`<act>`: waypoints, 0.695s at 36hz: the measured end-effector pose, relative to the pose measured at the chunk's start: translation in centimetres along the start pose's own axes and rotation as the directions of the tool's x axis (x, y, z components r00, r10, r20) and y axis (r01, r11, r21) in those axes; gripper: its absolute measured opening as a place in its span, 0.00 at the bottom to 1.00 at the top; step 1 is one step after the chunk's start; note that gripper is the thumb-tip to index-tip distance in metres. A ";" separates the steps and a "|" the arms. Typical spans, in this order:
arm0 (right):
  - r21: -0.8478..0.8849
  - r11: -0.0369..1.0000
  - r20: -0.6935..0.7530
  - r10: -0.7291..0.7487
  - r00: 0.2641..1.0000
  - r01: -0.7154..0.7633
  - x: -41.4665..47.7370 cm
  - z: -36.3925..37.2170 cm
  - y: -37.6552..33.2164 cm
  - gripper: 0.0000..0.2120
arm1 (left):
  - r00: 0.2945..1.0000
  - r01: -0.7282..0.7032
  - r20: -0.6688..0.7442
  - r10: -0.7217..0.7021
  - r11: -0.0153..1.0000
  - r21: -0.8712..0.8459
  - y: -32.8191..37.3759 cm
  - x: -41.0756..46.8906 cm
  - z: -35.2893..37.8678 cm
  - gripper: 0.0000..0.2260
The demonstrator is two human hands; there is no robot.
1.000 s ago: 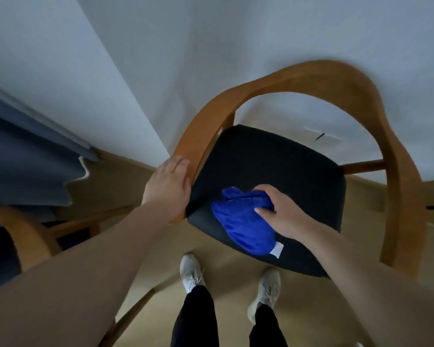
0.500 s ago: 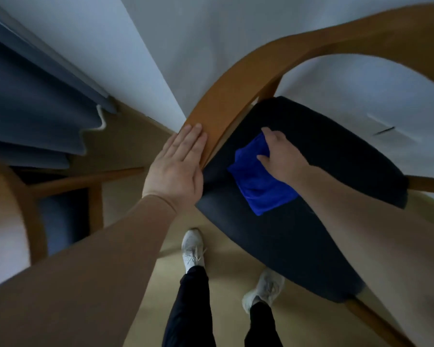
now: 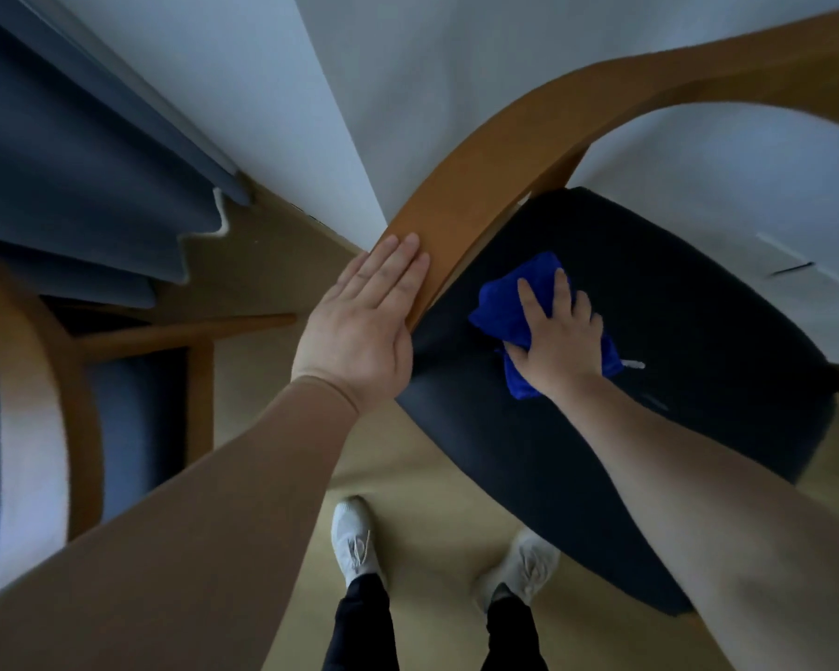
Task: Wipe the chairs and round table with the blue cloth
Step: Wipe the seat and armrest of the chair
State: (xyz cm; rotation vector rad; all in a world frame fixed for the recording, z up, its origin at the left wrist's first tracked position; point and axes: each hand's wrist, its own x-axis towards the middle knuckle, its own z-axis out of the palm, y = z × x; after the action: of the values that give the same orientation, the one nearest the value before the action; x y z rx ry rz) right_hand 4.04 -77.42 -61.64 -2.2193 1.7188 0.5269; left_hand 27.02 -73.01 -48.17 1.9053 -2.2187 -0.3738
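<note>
A wooden chair (image 3: 500, 152) with a curved back and a dark padded seat (image 3: 674, 341) fills the right half of the view. The blue cloth (image 3: 502, 302) lies bunched on the seat near its left edge. My right hand (image 3: 560, 336) presses flat on the cloth with fingers spread and straight. My left hand (image 3: 364, 322) rests flat on the end of the chair's wooden arm, fingers straight and together.
A second wooden chair (image 3: 44, 360) with a dark seat stands at the left, under a blue-grey curtain (image 3: 69, 186). White walls meet in a corner behind the chair. My two white shoes (image 3: 354, 540) stand on the beige floor below the seat.
My right hand has flattened and slid the cloth farther onto the seat, toward the back left. The view has swung closer to the chair. My left hand stays on the arm.
</note>
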 end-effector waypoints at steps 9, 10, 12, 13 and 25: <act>0.294 0.947 -0.189 0.193 0.963 -0.132 7.2 -4.5 0.3 0.37 | 1.000 0.002 0.002 -0.002 1.000 0.015 0.1 0.1 0.1 0.24; 0.317 0.929 -0.158 0.252 0.955 -0.192 8.4 -4.9 -0.1 0.39 | 1.000 0.002 -0.003 -0.002 1.000 0.012 0.1 0.1 0.1 0.24; 0.241 0.930 -0.075 0.304 0.950 -0.279 9.5 -4.8 -1.2 0.41 | 1.000 -0.004 -0.012 0.004 1.000 0.003 0.0 0.1 0.2 0.24; 0.180 0.942 -0.055 0.297 0.953 -0.283 9.6 -4.4 -1.7 0.41 | 1.000 -0.007 -0.015 0.007 1.000 0.002 -0.1 0.0 0.2 0.24; 0.184 0.950 -0.078 0.270 0.960 -0.252 8.8 -3.8 -2.0 0.35 | 1.000 -0.016 -0.011 0.016 1.000 0.009 0.0 0.1 0.3 0.24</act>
State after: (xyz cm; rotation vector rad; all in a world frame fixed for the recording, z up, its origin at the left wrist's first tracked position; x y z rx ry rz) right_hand 8.32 -86.17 -62.19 -1.9417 2.0441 0.3096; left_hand 26.95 -73.10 -48.46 1.8888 -2.2307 -0.3510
